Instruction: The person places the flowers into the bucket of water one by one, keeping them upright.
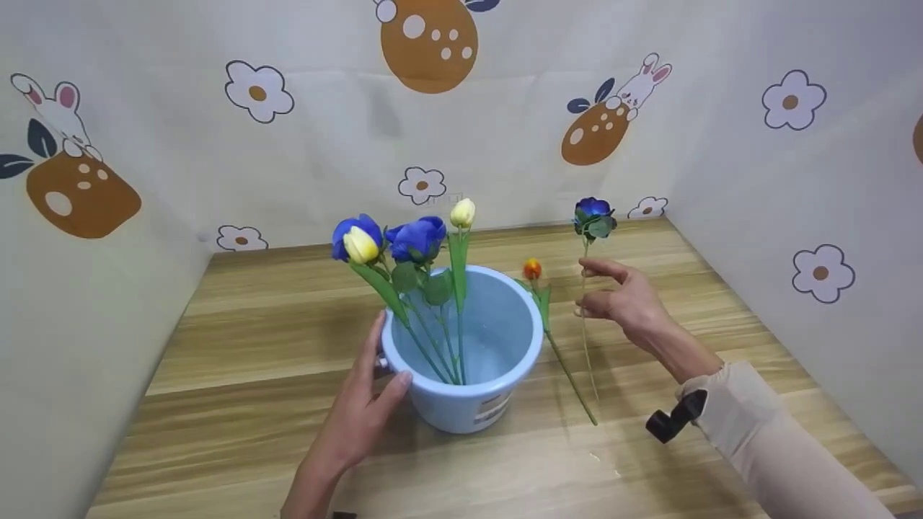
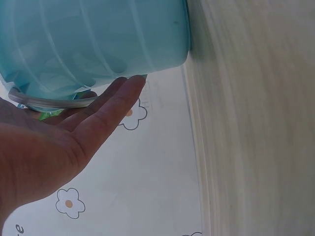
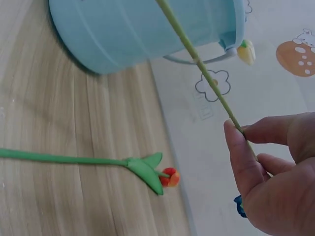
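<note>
A light blue bucket [image 1: 530,335] stands upright on the wooden table, holding two blue roses [image 1: 418,238] and two pale yellow tulips [image 1: 463,213] that lean toward its left side. My left hand [image 1: 364,404] rests against the bucket's left side, thumb near the rim; the left wrist view shows straight fingers [image 2: 110,105] along the wall by the handle [image 2: 54,102]. To the bucket's right, my right hand [image 1: 634,303] pinches the thin stem [image 3: 211,83] of another blue rose [image 1: 595,218], held upright with its bloom above the fingers. An orange-red tulip [image 1: 532,269] lies on the table between bucket and right hand.
The wooden table [image 1: 238,346] is enclosed by a pale cloth backdrop [image 1: 324,158] printed with rabbits, flowers and orange shapes, at the back and both sides. A black strap end [image 1: 678,417] hangs from the right sleeve.
</note>
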The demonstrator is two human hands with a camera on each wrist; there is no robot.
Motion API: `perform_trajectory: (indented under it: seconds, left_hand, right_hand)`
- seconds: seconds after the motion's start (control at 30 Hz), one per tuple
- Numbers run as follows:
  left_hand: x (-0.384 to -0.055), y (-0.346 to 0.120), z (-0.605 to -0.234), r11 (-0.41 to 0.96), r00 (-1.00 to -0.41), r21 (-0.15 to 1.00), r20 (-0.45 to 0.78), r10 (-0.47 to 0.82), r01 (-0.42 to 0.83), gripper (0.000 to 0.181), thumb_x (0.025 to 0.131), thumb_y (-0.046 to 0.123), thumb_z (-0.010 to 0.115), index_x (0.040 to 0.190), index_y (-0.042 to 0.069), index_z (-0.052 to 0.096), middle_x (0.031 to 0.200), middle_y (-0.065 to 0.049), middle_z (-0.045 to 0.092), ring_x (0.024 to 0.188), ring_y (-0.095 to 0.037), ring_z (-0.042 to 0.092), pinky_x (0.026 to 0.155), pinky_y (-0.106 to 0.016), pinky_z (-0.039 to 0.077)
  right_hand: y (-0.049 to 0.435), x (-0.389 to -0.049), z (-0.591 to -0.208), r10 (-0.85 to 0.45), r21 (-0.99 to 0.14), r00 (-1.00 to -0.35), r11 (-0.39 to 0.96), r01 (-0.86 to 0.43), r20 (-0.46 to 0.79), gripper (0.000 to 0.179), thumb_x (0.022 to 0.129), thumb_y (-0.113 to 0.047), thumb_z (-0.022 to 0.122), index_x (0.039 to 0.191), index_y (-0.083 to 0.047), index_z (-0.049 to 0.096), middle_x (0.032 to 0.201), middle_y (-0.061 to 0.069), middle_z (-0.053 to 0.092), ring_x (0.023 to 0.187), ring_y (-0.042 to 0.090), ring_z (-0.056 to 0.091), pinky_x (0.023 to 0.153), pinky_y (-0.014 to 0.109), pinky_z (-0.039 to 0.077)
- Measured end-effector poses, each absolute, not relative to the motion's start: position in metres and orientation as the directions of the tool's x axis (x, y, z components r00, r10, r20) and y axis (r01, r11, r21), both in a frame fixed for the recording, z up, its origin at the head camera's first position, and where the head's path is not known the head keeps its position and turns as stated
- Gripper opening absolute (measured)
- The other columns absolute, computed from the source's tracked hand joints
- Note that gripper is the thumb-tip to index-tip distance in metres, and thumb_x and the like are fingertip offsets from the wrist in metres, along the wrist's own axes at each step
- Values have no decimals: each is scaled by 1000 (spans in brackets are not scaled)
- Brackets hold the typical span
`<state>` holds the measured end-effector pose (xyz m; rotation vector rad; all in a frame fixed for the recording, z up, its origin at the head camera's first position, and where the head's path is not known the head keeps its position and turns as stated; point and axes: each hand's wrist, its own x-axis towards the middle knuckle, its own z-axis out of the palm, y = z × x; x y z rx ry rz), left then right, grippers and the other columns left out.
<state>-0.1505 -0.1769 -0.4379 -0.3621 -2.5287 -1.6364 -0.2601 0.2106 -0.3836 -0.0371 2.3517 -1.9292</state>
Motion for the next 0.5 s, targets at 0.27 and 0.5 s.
perform_trajectory:
  seconds: [0.27,0.5]
  left_hand:
    - [-152,-177,-439,397,-970,886,206,131,242,80,106,37,59,171,35,12,173,-10,31,147,-36,47,118,-62,45]
    - [-152,-177,-439,398,-970,885,204,130,240,80,106,38,58,171,35,12,175,-10,28,149,-37,46,120,-62,43]
  right_hand:
    - [197,-254,-368,-69,-989,-996,144,44,-55,77,87,10,68,159,-5,45,156,18,40,88,16,75,91,28,64]
    - [186,-251,-358,-52,-996,-995,47,81,-84,78,89,14,68,161,-5,43,157,17,37,86,15,74,91,26,63]
